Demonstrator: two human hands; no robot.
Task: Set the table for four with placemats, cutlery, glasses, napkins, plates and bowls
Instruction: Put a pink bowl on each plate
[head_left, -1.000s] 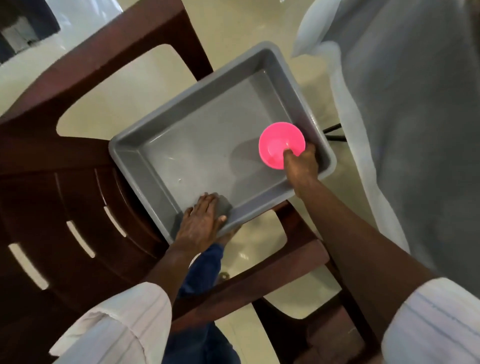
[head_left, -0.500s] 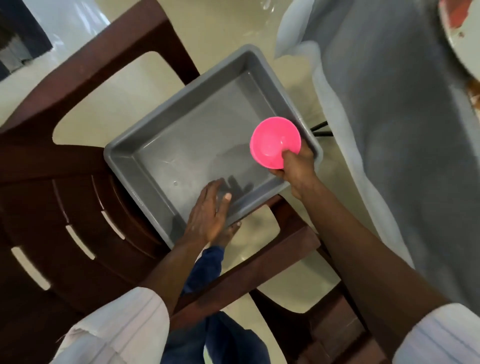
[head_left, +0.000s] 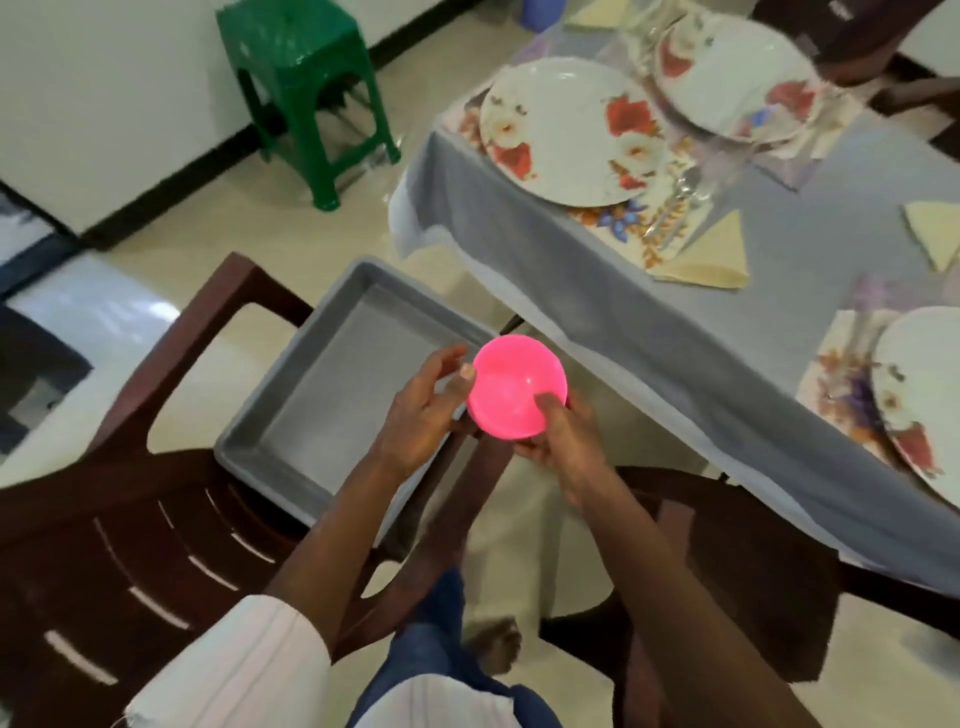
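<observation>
Brown chair (head_left: 130, 519): well left of the fingers, and it carries the grey tub (head_left: 332, 395) on its seat. Green stool (head_left: 306, 88): far beyond the fingers and to their left, against the wall.

Left hand (head_left: 421, 410): positioned above the right end of the grey tub. The fingers are loosely extended and spread. The thumb tip touches the left rim of the pink bowl (head_left: 511, 389), and no finger curls round it.

Pink bowl: held upright between the two hands, above the gap between the tub and the table (head_left: 623, 322), touching neither.

Right hand (head_left: 561, 441): pinches the near right rim of the bowl. The thumb lies inside the bowl and the other fingers go underneath, out of sight.

Table: right of and beyond the fingers, covered with a grey cloth. The first floral plate (head_left: 566, 130) lies beyond the fingers, and the second floral plate (head_left: 737, 67) lies farther beyond it and to the right. Blurred cutlery (head_left: 675, 202) and a cream napkin (head_left: 711, 254) lie just right of the first plate. The third floral plate (head_left: 919, 395) rests on a placemat (head_left: 841, 374), well right of the fingers.
</observation>
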